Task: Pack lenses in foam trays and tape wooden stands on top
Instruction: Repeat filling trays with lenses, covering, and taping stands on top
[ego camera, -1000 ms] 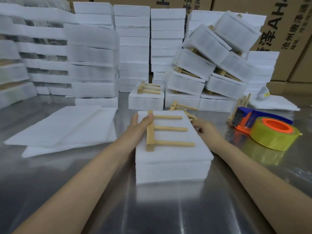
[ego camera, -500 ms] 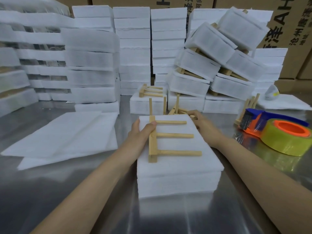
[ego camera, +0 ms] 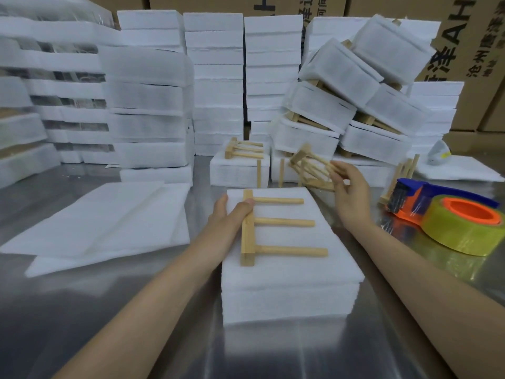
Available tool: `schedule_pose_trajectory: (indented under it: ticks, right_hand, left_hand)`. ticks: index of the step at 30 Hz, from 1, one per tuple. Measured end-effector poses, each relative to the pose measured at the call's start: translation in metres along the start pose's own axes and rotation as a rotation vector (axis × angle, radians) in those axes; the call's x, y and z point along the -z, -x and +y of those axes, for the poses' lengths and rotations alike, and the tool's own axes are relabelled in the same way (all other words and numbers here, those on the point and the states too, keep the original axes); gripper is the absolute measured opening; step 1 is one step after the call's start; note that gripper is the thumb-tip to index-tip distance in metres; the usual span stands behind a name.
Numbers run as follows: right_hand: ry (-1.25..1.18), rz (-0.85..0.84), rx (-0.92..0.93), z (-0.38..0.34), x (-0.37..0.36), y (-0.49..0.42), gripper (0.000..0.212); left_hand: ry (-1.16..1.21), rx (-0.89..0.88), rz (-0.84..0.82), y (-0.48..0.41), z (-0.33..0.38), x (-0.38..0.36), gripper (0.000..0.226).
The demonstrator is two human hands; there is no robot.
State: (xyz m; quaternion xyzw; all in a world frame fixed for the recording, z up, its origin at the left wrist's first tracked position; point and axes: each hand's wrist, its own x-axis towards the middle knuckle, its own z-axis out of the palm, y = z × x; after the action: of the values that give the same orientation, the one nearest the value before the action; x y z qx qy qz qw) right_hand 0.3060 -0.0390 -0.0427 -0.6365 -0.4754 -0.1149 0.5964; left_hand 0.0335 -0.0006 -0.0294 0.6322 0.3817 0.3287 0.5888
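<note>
A white foam tray pack (ego camera: pixel 289 272) lies on the steel table in front of me. A wooden stand (ego camera: pixel 273 224) with three dowels lies flat on its top. My left hand (ego camera: pixel 232 218) rests on the pack's left edge, thumb pressing the stand's base bar. Behind the pack's far right corner my right hand (ego camera: pixel 348 192) pinches the dowels of a second wooden stand (ego camera: pixel 308 165) and holds it tilted in the air. A tape dispenser (ego camera: pixel 448 217) with a yellow roll sits at the right.
Flat foam sheets (ego camera: pixel 103 222) lie at the left. Stacks of white foam trays (ego camera: pixel 216 86) fill the back, with a tumbled pile (ego camera: pixel 360 86) at the back right. More wooden stands (ego camera: pixel 243 150) lie behind the pack. Cardboard boxes (ego camera: pixel 470 50) stand behind.
My right hand has lifted a second wooden stand from behind the pack and raised it up and to the right. My left hand stays on the first stand.
</note>
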Motion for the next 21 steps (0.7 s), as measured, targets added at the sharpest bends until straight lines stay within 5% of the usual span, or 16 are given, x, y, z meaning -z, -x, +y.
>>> schedule_pose_trajectory:
  ticks: [5, 11, 16, 21]
  right_hand:
    - [0.098, 0.217, -0.147, 0.011, -0.004, -0.016, 0.027]
    - [0.367, 0.021, -0.547, 0.031, -0.001, -0.025, 0.036]
    - [0.25, 0.112, -0.457, 0.001, 0.006, -0.003, 0.07]
    - [0.335, 0.139, -0.208, -0.037, 0.024, 0.039, 0.071]
  left_hand:
    - [0.089, 0.005, 0.037, -0.004, -0.005, -0.002, 0.067]
    - [0.104, -0.006, 0.053, -0.006, -0.004, -0.006, 0.059]
    - [0.147, 0.002, 0.05, 0.0, 0.0, -0.006, 0.06]
    - [0.18, 0.017, 0.024, 0.01, 0.006, -0.005, 0.063]
